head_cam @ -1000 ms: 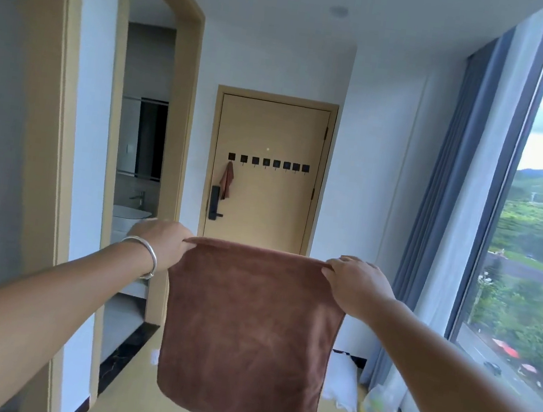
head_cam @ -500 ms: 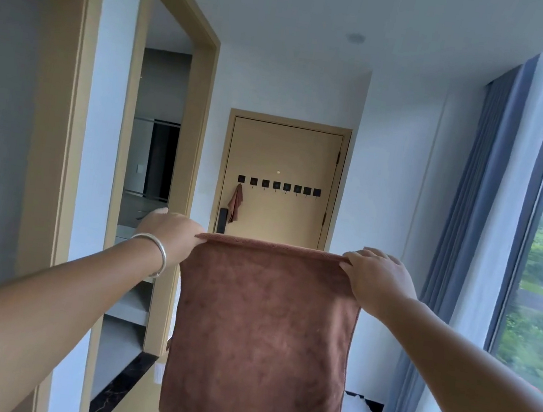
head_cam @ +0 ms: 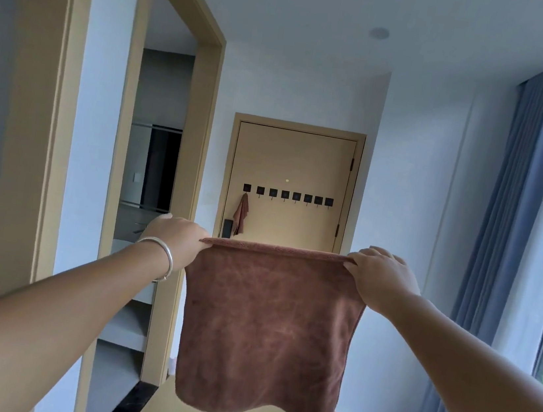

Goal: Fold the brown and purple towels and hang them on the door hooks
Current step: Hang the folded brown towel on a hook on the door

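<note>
Brown towel (head_cam: pixel 265 336) hanging flat in mid-air, left hand (head_cam: pixel 177 241) and right hand (head_cam: pixel 379 278) each with a grip pinching a top corner, door (head_cam: pixel 293 163) ahead, 8 hooks (head_cam: pixel 288 195) in a row, small brown cloth (head_cam: pixel 240 216) on the leftmost hook

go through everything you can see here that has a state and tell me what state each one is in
brown towel: held up by its top corners, hanging flat in the air.
left hand: pinches the top left corner.
right hand: pinches the top right corner.
door: closed.
small towel: hanging from the leftmost hook.
other hooks: bare.
curtain: drawn aside, window uncovered.
</note>
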Demonstrator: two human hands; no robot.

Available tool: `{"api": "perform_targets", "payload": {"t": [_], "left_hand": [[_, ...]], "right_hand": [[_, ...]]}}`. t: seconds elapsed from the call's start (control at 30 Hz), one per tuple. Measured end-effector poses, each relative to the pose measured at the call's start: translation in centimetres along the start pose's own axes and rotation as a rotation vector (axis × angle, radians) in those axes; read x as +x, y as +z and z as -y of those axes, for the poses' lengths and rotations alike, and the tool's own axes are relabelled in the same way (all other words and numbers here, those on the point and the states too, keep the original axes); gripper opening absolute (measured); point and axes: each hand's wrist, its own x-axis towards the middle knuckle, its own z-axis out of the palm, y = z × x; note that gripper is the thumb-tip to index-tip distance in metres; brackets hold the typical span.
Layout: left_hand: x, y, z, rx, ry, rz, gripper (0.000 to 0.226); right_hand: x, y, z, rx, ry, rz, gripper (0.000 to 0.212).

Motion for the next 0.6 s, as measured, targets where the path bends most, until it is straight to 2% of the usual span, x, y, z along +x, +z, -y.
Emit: {"api": "perform_targets", "payload": {"t": [0.3,0.6], "left_hand": [[7.6,5.9,2.2,0.035,0.015,0.037,0.047],[17.1,11.9,-0.5,0.049,-0.006,0.062,0.047]], "right_hand": [[7.6,6.0,0.5,-0.001,-0.037,0.028,0.041],[17.0,12.6,-3.5,0.039,-0.041,0.042,0.04]]}}
